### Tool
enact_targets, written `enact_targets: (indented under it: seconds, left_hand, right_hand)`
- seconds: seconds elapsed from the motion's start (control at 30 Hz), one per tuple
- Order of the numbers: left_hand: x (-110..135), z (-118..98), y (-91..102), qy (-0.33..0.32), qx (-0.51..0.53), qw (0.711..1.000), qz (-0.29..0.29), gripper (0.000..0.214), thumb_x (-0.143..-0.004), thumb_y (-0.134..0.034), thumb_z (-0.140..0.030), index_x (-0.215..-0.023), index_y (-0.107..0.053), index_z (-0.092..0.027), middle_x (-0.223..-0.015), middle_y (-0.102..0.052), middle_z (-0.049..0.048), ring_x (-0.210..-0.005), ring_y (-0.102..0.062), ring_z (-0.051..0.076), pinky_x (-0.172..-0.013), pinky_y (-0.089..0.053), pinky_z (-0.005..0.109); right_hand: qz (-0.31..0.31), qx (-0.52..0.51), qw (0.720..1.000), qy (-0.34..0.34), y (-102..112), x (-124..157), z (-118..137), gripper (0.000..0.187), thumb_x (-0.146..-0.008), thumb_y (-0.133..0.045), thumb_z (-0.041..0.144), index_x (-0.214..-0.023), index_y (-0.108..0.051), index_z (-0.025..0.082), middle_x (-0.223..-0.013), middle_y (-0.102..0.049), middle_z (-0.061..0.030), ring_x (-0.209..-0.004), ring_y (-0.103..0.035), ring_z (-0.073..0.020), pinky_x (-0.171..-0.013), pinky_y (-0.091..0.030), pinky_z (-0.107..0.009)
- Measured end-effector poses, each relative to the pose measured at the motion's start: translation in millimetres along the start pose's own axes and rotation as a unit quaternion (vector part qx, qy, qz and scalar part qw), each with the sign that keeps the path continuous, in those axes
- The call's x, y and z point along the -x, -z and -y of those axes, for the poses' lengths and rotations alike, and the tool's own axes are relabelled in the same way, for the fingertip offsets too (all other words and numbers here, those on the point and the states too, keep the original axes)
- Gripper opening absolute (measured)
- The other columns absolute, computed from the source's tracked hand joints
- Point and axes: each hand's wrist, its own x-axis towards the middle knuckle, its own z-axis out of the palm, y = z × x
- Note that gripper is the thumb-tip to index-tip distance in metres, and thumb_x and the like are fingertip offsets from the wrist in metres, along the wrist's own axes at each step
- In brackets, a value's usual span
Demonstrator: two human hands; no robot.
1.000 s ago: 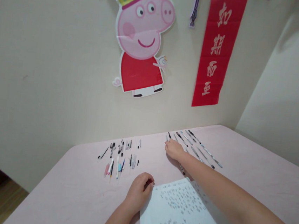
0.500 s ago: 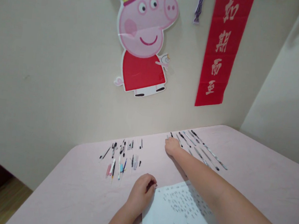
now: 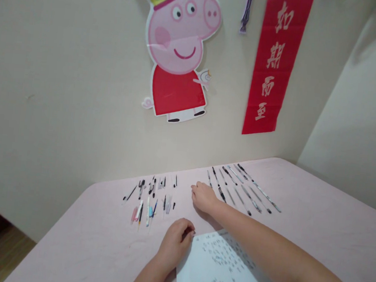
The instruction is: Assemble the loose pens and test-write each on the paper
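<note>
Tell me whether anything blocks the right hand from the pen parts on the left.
Nothing visible does: between the right hand and the pen parts, only pink cloth shows. The left hand is by the paper, outside that gap.

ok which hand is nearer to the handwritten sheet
Left. The left hand is at the far left corner of the handwritten sheet; the right hand is beyond its far edge.

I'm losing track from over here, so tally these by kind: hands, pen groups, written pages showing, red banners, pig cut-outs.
Hands: 2 (left hand, right hand)
Pen groups: 2 (left group, right group; single pens too small to count surely)
Page: 1
Banner: 1
Pig: 1
Total: 7
</note>
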Motion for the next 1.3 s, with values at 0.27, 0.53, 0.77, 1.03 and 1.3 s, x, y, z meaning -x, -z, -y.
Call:
enact_targets:
  seconds: [0.27, 0.53, 0.77, 1.03, 1.3]
  left_hand:
    - [-0.5, -0.9, -0.5, -0.026, 0.009, 1.000, -0.009, 0.014, -0.074, -0.048, -0.011, -0.076, -0.059, -0.019, -0.082, -0.062, 0.0046, -0.081, -0.055, 0.019, -0.076, -0.042, 0.032]
    - [-0.1, -3.6, 1.4, -0.038, -0.011, 0.999, -0.005, 0.013, -0.075, -0.047, -0.012, -0.074, -0.059, -0.019, -0.080, -0.061, 0.0046, -0.081, -0.055, 0.019, -0.076, -0.042, 0.031]
    - [0.7, -4.5, 0.9, -0.040, -0.017, 0.999, -0.008, 0.013, -0.076, -0.047, -0.012, -0.074, -0.059, -0.019, -0.080, -0.061, 0.0045, -0.081, -0.055, 0.019, -0.076, -0.042, 0.031]
    - [2.4, -5.6, 0.6, -0.042, -0.013, 0.999, -0.015, 0.015, -0.078, -0.046, -0.012, -0.076, -0.058, -0.019, -0.082, -0.061, 0.0047, -0.082, -0.055, 0.018, -0.077, -0.043, 0.031]
    - [-8.5, 16.7, 17.2, -0.026, -0.119, 0.978, -0.171, 0.018, -0.081, -0.043, -0.014, -0.090, -0.059, -0.017, -0.095, -0.060, 0.0080, -0.094, -0.057, 0.022, -0.085, -0.045, 0.038]
  right_hand:
    - [0.040, -0.046, 0.998, 0.025, 4.6, 59.0, 32.3, 0.027, -0.086, -0.040, 0.019, -0.103, -0.061, 0.016, -0.093, -0.064, -0.0121, -0.078, -0.064, -0.0235, -0.065, -0.042, -0.030]
    - [0.023, -0.111, 0.993, 0.022, -14.9, 82.8, 25.7, 0.031, -0.082, -0.041, 0.012, -0.107, -0.059, 0.018, -0.094, -0.066, -0.0092, -0.083, -0.063, -0.0224, -0.069, -0.040, -0.029]
    - [-0.006, -0.161, 0.986, 0.040, -23.7, 82.9, 19.3, 0.035, -0.083, -0.041, 0.011, -0.111, -0.061, 0.019, -0.100, -0.068, -0.0075, -0.091, -0.063, -0.0201, -0.077, -0.041, -0.027]
    - [-0.020, -0.199, 0.979, 0.045, -27.0, 80.1, 14.4, 0.035, -0.085, -0.041, 0.013, -0.110, -0.064, 0.018, -0.108, -0.069, -0.0076, -0.098, -0.063, -0.0205, -0.084, -0.042, -0.027]
    - [-0.019, -0.211, 0.976, 0.041, -25.2, 79.1, 14.3, 0.035, -0.084, -0.042, 0.014, -0.109, -0.065, 0.020, -0.108, -0.069, -0.0063, -0.099, -0.063, -0.0193, -0.086, -0.042, -0.025]
